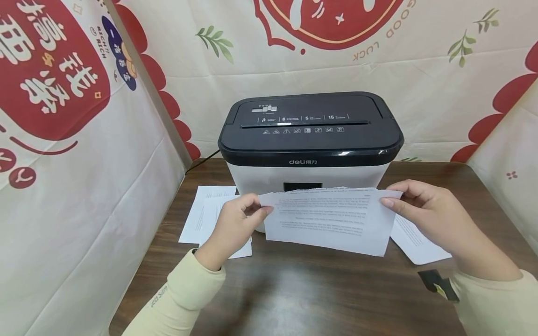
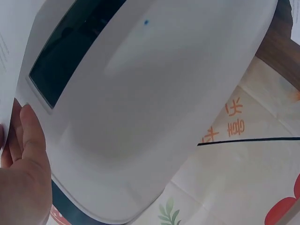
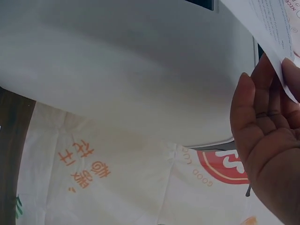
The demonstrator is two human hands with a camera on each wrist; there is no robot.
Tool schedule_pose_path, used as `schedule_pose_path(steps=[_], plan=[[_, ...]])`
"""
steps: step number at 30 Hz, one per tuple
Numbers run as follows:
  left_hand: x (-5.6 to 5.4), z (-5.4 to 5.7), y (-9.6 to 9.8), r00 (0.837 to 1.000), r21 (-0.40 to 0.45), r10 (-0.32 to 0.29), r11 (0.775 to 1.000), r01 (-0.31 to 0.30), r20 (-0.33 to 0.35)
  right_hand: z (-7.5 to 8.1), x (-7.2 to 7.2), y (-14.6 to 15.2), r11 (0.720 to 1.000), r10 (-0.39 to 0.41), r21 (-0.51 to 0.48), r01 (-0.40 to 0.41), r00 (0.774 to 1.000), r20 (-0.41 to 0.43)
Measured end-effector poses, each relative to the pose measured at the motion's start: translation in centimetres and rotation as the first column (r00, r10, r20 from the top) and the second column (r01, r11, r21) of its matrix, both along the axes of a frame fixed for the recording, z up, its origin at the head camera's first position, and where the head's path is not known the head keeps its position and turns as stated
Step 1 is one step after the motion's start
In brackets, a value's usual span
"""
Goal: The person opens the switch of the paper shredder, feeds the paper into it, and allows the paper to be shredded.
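A torn sheet of printed paper [image 1: 321, 219] is stretched between both hands in front of the paper shredder [image 1: 311, 126]. Its upper edge is ragged and its print reads upside down. My left hand [image 1: 235, 224] pinches the sheet's upper left corner between thumb and fingers. At the upper right corner, my right hand [image 1: 433, 214] pinches it the same way. The shredder has a black top with a narrow slot [image 1: 304, 124] and a white body. In the right wrist view the paper [image 3: 267, 33] passes between thumb and fingers of the right hand [image 3: 272, 126].
Printed sheets [image 1: 201, 214] lie on the wooden table [image 1: 294, 289] left of the shredder, and more paper [image 1: 420, 242] lies to the right. A black patch [image 1: 433, 282] is near the right sleeve. A black cord [image 1: 202, 162] runs behind. Printed cloth [image 1: 176, 28] hangs around the table.
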State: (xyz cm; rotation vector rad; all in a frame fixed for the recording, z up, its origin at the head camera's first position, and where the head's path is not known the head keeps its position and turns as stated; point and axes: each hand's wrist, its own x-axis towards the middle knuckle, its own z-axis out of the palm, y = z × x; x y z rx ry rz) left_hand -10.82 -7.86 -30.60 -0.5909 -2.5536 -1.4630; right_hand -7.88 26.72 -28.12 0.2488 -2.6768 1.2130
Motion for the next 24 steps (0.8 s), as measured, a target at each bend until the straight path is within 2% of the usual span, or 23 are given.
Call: schedule_pose_path(steps=[7, 18, 24], plan=[[-0.2, 1.1, -0.8, 0.999, 0.01, 0.014, 1.0, -0.013, -0.032, 1.4, -0.4, -0.6, 1.0, 0.01, -0.03, -0.01, 1.0, -0.003], [-0.3, 3.8, -1.7, 0.994, -0.004, 0.037, 0.999, -0.037, -0.104, 3.6, -0.9, -1.5, 0.996, 0.041, -0.073, -0.048, 0.995, -0.086], [-0.3, 5.3, -2.2, 0.986, 0.004, 0.043, 0.999, -0.043, -0.164, 5.1, -0.9, -2.1, 0.991, 0.031, -0.13, -0.036, 0.999, -0.044]])
